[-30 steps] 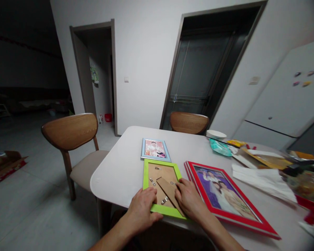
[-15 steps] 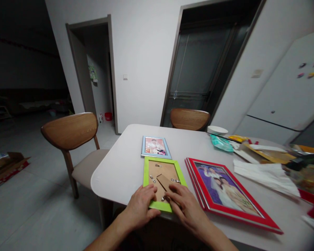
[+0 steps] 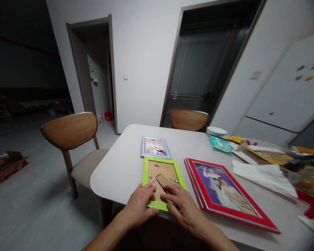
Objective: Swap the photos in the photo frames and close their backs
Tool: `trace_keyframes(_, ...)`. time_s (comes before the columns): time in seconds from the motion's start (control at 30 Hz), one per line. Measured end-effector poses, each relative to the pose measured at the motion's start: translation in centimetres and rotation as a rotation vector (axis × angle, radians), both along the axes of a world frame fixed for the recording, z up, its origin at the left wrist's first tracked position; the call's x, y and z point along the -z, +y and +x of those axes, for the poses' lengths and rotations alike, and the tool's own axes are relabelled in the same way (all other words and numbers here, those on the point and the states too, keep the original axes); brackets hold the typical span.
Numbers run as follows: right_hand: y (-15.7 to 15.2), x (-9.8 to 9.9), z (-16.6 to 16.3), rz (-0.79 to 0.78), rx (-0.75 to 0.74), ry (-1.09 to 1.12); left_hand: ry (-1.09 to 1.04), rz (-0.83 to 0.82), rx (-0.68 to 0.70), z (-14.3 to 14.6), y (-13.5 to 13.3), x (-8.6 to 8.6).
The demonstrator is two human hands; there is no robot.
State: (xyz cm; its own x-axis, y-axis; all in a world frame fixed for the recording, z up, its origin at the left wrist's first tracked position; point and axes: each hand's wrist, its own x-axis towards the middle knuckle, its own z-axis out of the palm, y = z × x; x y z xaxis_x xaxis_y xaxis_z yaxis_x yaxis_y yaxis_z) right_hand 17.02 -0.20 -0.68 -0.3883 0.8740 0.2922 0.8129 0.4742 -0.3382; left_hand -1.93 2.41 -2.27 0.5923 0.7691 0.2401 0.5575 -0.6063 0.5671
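A lime-green picture frame (image 3: 182,177) lies face down at the table's near edge, its brown backing board (image 3: 161,169) facing up. Small metal clips (image 3: 151,178) and a fold-out stand (image 3: 164,181) sit on the backing. My left hand (image 3: 141,200) grips the lower left corner, thumb on the near edge and fingers curled over the side. My right hand (image 3: 184,204) is bent over the lower right part, fingertips on the backing and thumb by the near edge. Those fingers cover the bottom clip. Beyond the frame's far edge lies a light-blue picture frame (image 3: 142,148), photo side up.
Right of my hands are stacked red picture frames (image 3: 264,220), a photo in the top one. Farther right lie white paper (image 3: 264,177), a teal plastic bag (image 3: 220,143), a white bowl (image 3: 216,131) and clutter. Wooden chairs (image 3: 70,130) (image 3: 189,119) stand at the table (image 3: 115,174).
My right fingers have shifted slightly left and now hide the bottom clip, which showed before. My left hand keeps its hold on the corner. The green frame stays in place.
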Motion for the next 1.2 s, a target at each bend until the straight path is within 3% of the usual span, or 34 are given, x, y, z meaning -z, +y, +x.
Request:
trace_keyframes(0.33,5.2,-0.4,-3.4,0.000,0.106,-0.066,-0.028,-0.002,-0.107,-0.3,0.0,0.7)
trace_keyframes(0.77,6.1,0.2,-3.5,-0.002,0.086,-0.046,-0.025,-0.004,-0.085,-0.5,0.2,0.9)
trace_keyframes(1.2,13.0,1.3,-1.5,-0.077,0.489,0.020,0.031,-0.040,-0.113,-0.5,-0.2,0.1)
